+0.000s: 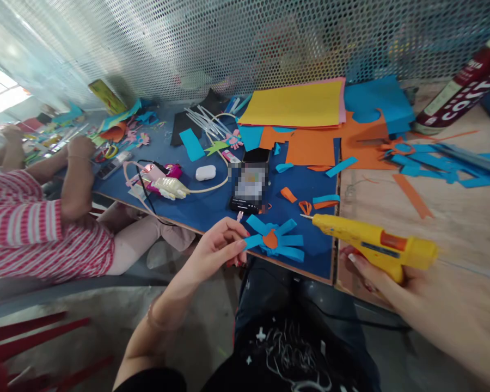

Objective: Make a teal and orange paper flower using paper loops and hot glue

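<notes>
My left hand (224, 245) pinches one petal of a blue paper flower (283, 240) with an orange centre (270, 238), held over the table's front edge. In my right hand (396, 288) is a yellow glue gun (363, 237), gripped by its handle, its metal nozzle pointing left just above and to the right of the flower. Small blue and orange paper loops, among them an orange loop (305, 207) and a blue-and-orange strip (325, 201), lie beyond the flower. A phone (250, 188) with a blurred screen lies behind my left hand.
Yellow sheets (292, 103) and orange paper (310, 148) lie at the back by a perforated metal panel (228, 49). A dark red can (461, 87) stands at right near blue strips (428, 163). An earbud case (205, 173) and cables lie left. Another person (49, 223) sits at far left.
</notes>
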The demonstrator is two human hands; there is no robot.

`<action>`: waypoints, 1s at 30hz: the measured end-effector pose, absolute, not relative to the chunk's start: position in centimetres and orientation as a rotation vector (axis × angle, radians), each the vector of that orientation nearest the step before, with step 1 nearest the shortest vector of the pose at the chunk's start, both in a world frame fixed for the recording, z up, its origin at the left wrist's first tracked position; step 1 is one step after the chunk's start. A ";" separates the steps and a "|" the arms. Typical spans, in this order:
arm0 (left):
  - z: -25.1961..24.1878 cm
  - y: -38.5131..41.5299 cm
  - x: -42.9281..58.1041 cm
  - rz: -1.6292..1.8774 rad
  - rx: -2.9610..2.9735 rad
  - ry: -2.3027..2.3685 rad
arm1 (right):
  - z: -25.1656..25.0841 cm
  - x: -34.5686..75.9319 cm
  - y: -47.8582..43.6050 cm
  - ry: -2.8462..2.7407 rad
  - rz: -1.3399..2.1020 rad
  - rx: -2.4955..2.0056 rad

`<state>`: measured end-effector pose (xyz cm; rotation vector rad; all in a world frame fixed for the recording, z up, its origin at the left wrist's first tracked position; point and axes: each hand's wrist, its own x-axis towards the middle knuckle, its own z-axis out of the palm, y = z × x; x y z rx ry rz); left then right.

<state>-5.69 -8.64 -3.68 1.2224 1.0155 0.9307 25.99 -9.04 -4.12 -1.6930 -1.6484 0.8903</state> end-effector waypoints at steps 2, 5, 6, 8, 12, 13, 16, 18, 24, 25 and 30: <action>-3.7 -8.3 -5.5 0.884 1.209 1.045 | -4.1 26.0 -9.1 -1.662 0.841 -1.706; -3.5 -7.9 -5.4 0.809 1.197 1.036 | -4.3 26.2 -9.2 -1.669 0.823 -1.700; -3.5 -7.7 -5.5 0.795 1.191 1.019 | -4.4 26.2 -9.2 -1.663 0.836 -1.698; -3.4 -7.6 -5.8 0.797 1.182 0.975 | -4.6 26.4 -9.3 -1.650 0.885 -1.701; -3.7 -7.2 -6.3 0.805 1.175 0.930 | -4.9 26.5 -9.5 -1.647 0.955 -1.706; -3.8 -7.2 -6.4 0.790 1.175 0.924 | -4.9 26.4 -9.5 -1.643 0.940 -1.718; -4.1 -7.0 -6.5 0.739 1.168 0.897 | -4.5 26.2 -9.4 -1.617 0.872 -1.785; -4.0 -7.0 -6.4 0.707 1.156 0.908 | -4.2 26.1 -9.3 -1.615 0.868 -1.801; -3.5 -6.8 -6.2 0.633 1.191 1.036 | -4.1 26.0 -9.4 -1.606 0.958 -1.758; -3.4 -6.8 -6.2 0.627 1.198 1.047 | -4.1 26.0 -9.4 -1.605 0.969 -1.761; -3.6 -6.8 -6.0 0.626 1.197 1.070 | -3.9 26.0 -9.3 -1.581 0.955 -1.765</action>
